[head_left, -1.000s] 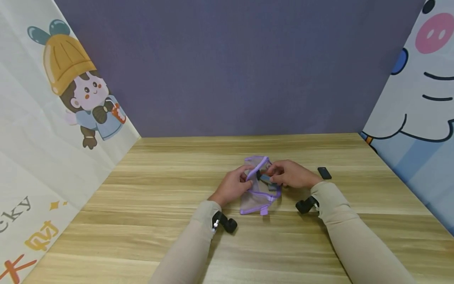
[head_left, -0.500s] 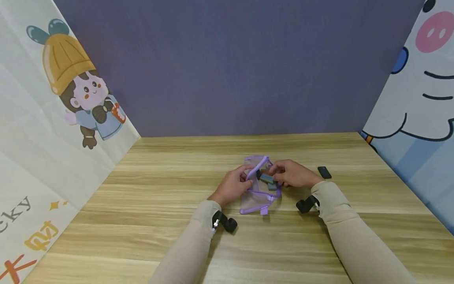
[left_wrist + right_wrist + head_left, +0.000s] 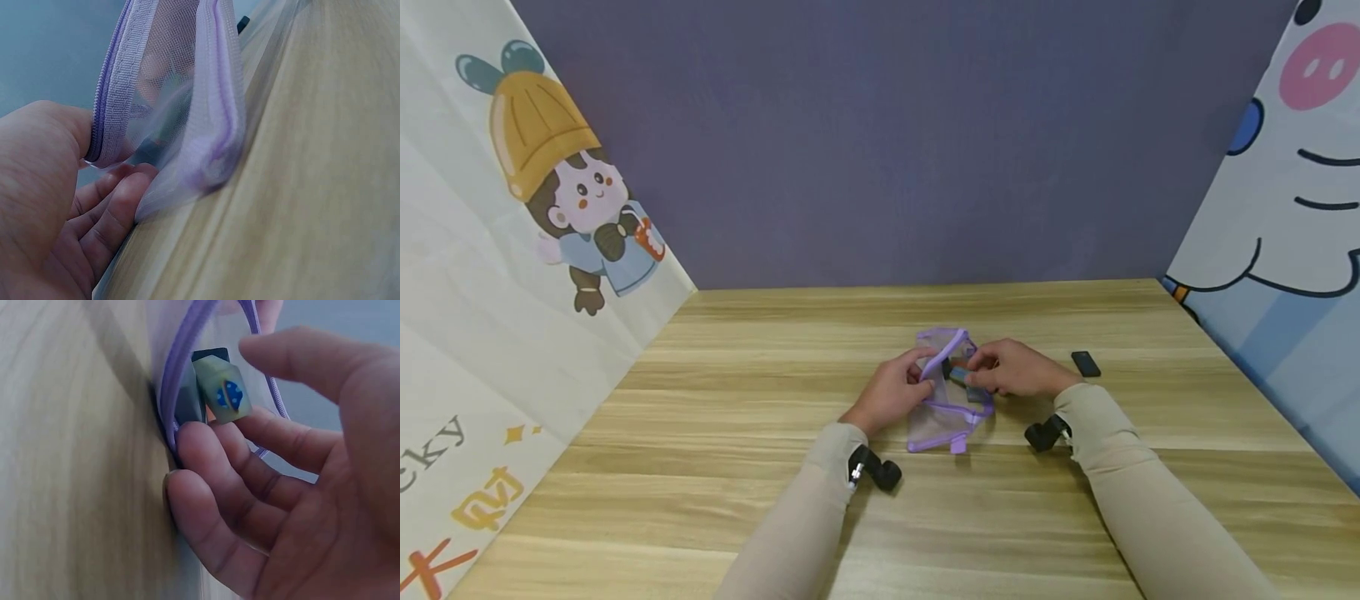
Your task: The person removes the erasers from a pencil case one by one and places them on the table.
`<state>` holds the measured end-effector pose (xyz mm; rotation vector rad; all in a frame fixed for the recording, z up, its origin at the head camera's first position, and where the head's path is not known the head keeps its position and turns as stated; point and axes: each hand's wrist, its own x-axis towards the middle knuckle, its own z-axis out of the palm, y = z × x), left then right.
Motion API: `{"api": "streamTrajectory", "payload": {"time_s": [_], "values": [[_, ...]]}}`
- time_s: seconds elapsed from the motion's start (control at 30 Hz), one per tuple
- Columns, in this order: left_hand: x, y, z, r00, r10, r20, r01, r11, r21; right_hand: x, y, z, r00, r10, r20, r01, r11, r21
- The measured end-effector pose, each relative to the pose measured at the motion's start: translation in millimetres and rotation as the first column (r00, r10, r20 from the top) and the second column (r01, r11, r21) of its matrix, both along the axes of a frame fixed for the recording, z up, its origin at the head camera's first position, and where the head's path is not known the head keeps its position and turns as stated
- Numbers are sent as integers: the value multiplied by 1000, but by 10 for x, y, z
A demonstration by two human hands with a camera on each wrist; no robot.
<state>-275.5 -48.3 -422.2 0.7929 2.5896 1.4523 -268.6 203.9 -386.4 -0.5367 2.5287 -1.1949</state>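
My left hand (image 3: 897, 387) pinches the zipped edge of a purple mesh pouch (image 3: 934, 429), which stands with its mouth spread. In the left wrist view, thumb and fingers lie on both sides of the zipper (image 3: 115, 94). My right hand (image 3: 1018, 368) reaches into the mouth from the right. In the right wrist view, a pale green block with a blue spotted print (image 3: 228, 394) sits just above the bent fingers, the thumb apart from it. A grey block (image 3: 189, 397) lies beside it in the pouch. A dark piece (image 3: 946, 367) shows deeper inside.
A small black rectangular object (image 3: 1086, 364) lies on the wooden table (image 3: 737, 417), right of the pouch. A dark grey panel (image 3: 880, 150) rises behind the table. Printed cartoon sheets stand left and right. Each wrist carries a small black camera.
Half a second ago the right hand drew slightly right, showing more of the blocks; now it has moved back left over them. The left hand and pouch have stayed put.
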Motion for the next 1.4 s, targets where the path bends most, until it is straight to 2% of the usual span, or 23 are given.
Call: {"api": "streamTrajectory", "payload": {"time_s": [0.73,1.2,1.4], "values": [[45,12,31,1000,6,15,-6,1000,9,7,73,10,1000,-3,5,3,1000,15],[59,24,54,998,20,61,-22,999,32,0,177,29,999,-12,39,12,1000,2],[69,34,59,996,25,81,-31,998,62,-1,217,33,999,14,36,-14,1000,-9]]}}
